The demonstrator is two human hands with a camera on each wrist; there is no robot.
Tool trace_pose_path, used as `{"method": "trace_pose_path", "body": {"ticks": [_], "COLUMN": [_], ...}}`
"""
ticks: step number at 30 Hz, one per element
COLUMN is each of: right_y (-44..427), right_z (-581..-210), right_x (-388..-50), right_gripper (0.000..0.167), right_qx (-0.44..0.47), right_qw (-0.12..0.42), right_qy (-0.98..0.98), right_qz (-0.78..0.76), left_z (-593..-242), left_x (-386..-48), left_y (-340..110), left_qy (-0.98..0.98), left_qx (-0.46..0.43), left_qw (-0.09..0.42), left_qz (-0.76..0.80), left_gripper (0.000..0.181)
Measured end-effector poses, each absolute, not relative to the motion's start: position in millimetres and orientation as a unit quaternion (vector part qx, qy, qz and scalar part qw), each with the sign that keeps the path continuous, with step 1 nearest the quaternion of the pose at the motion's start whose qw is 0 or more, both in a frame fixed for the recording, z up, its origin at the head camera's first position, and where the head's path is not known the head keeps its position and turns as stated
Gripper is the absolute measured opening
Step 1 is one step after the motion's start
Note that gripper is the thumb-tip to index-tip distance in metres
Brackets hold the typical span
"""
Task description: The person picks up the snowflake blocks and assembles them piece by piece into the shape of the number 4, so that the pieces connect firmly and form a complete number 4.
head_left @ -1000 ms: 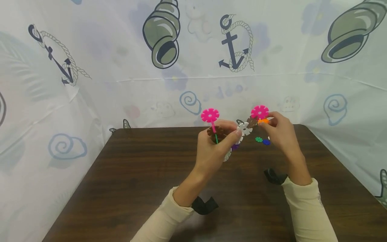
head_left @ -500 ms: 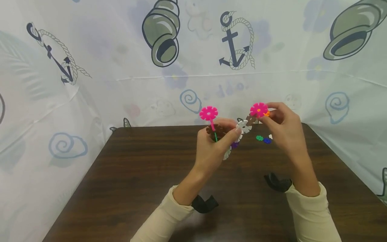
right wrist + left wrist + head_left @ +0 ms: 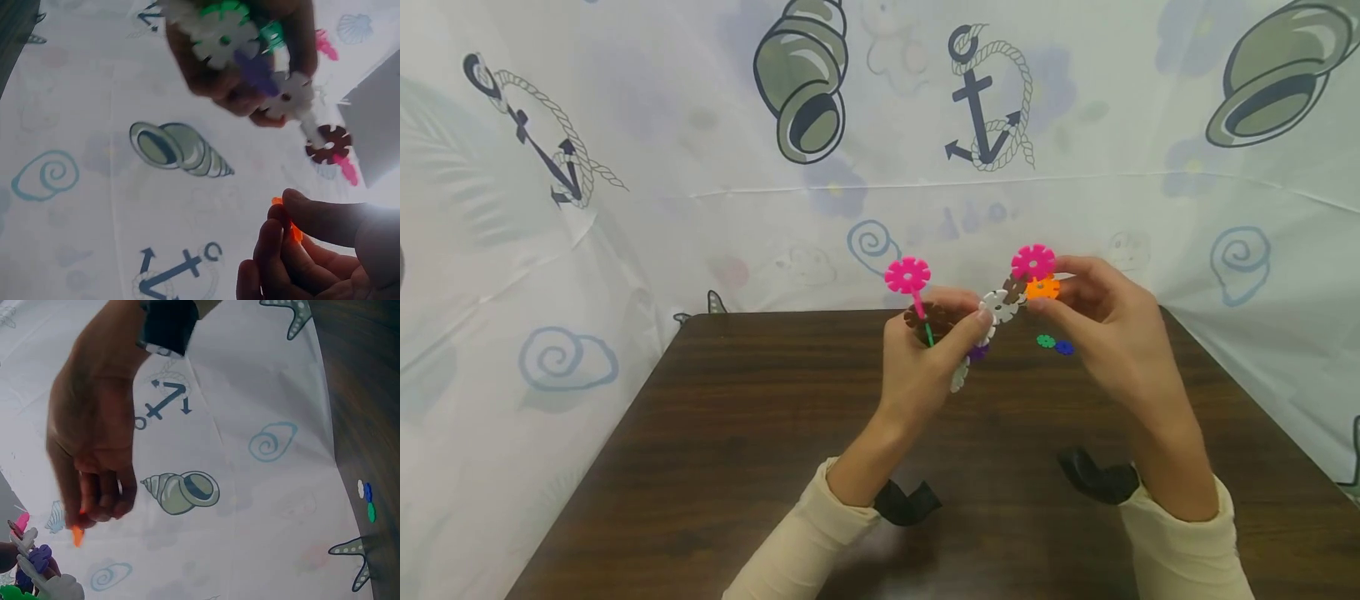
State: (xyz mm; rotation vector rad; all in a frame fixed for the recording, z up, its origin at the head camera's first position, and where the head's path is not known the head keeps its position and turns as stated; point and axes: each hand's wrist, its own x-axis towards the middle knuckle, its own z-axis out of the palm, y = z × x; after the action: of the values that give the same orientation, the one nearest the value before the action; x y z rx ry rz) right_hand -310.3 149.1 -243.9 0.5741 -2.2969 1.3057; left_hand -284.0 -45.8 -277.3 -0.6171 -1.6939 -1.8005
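My left hand [image 3: 921, 358] holds a chain of interlocking snowflake discs between thumb and fingers, above the table. A white disc [image 3: 998, 307] sits by the thumb, followed by a brown disc [image 3: 1015, 288] and a pink disc [image 3: 1033, 262] at the right end. On the left side, another pink disc [image 3: 907, 275] stands up; a purple disc [image 3: 977, 352] shows below the hand. With thumb and fingertips, my right hand [image 3: 1112, 333] pinches an orange snowflake disc [image 3: 1042, 288] near the right pink one. In the right wrist view, the orange disc [image 3: 295, 232] is apart from the chain.
On the dark wooden table [image 3: 760, 417] lie a green disc [image 3: 1046, 341] and a blue disc [image 3: 1064, 347]; the left wrist view also shows a white disc [image 3: 360, 489] beside them. A printed white cloth [image 3: 700, 250] hangs behind the table. Black straps [image 3: 907, 504] are at both wrists.
My right hand has brought the orange disc from behind the pink one to just below it, its flat face showing. The chain has shifted slightly up and left in my left hand.
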Motion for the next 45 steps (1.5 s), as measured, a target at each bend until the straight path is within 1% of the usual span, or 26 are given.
{"method": "trace_pose_path", "body": {"ticks": [5, 8, 18, 23, 26, 33, 40, 45], "right_y": [150, 150, 148, 145, 144, 143, 150, 150], "right_z": [-240, -238, -237, -239, -241, -243, -244, -244], "right_x": [-301, -299, -296, -298, -301, -304, -306, -305], "right_gripper": [0.042, 0.038, 0.037, 0.031, 0.027, 0.024, 0.025, 0.026], "right_qx": [0.235, 0.239, 0.266, 0.271, 0.275, 0.288, 0.294, 0.294], "right_qw": [0.203, 0.181, 0.080, 0.008, -0.022, -0.043, -0.092, -0.079], "right_qy": [-0.814, -0.807, -0.751, -0.669, -0.623, -0.594, -0.581, -0.589], "right_qz": [0.491, 0.509, 0.600, 0.692, 0.732, 0.750, 0.753, 0.748], "left_z": [-277, -277, -276, -275, -275, -276, -275, -275], "left_x": [-284, -285, -285, -284, -284, -282, -280, -280], "left_y": [-47, -48, -48, -48, -48, -48, -47, -45], "left_qy": [-0.633, -0.629, -0.612, -0.602, -0.599, -0.592, -0.601, -0.596], "left_qx": [-0.226, -0.226, -0.228, -0.237, -0.247, -0.266, -0.277, -0.277], "left_qw": [0.302, 0.305, 0.308, 0.311, 0.322, 0.345, 0.356, 0.349], "left_qz": [-0.676, -0.679, -0.691, -0.696, -0.691, -0.678, -0.660, -0.668], "left_gripper": [0.015, 0.014, 0.013, 0.012, 0.011, 0.009, 0.011, 0.010]}}
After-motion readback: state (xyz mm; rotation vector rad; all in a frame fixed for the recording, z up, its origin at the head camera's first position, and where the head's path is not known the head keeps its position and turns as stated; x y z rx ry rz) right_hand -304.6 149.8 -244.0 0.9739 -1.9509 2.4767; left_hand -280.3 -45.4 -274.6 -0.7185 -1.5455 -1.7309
